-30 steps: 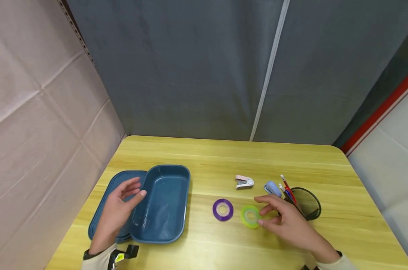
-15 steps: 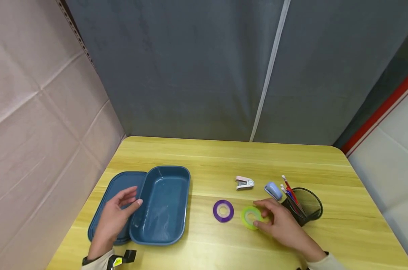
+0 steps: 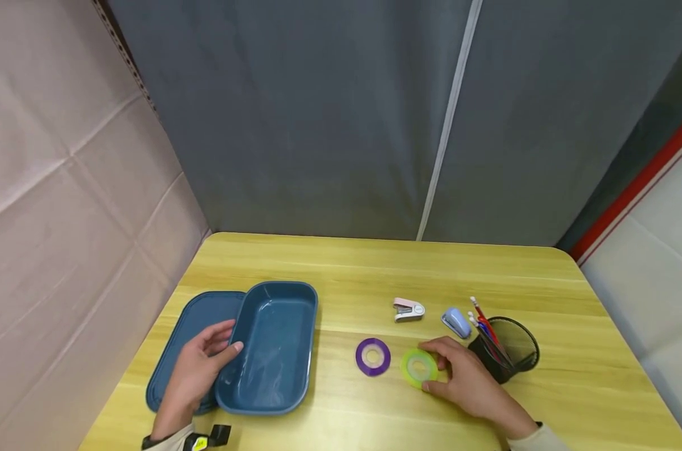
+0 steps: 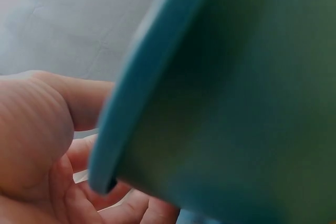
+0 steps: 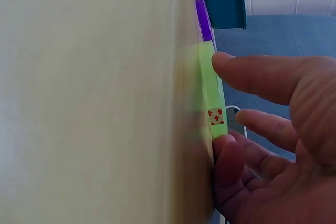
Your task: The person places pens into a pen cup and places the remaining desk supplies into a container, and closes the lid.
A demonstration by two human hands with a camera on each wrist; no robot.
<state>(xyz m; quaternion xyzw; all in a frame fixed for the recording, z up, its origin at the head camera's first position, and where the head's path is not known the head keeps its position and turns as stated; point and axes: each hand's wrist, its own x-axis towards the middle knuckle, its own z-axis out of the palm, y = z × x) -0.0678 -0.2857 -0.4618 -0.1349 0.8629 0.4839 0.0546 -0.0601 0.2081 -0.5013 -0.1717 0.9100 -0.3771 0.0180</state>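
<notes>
The green tape roll (image 3: 409,368) lies on the tabletop (image 3: 346,263), nearer its right edge than its left, and the right hand (image 3: 467,381) pinches it by the rim between thumb and fingers. Just to its left is the purple tape roll (image 3: 361,357); toward the far edge sit a pink-and-white mini stapler (image 3: 409,309) and a blue mini stapler (image 3: 456,322). A black mesh pen cup (image 3: 489,361) stands just beside the right hand. Toward the left edge, a blue box (image 3: 273,344) appears to overlap a blue lid (image 3: 177,351); the left hand (image 3: 196,366) is at the box's rim, though whether it grips cannot be told.

The roll is thin and caught only at its rim, so an uneven pinch could let it slip. The knuckles are close to the pen cup; an outward swing might knock it.

The right wrist view shows the roll edge-on, with a red-marked patch (image 5: 216,116) hidden from the head view, which alone shows the roll's open centre. The left wrist view reveals fingers beneath the box's rim.
</notes>
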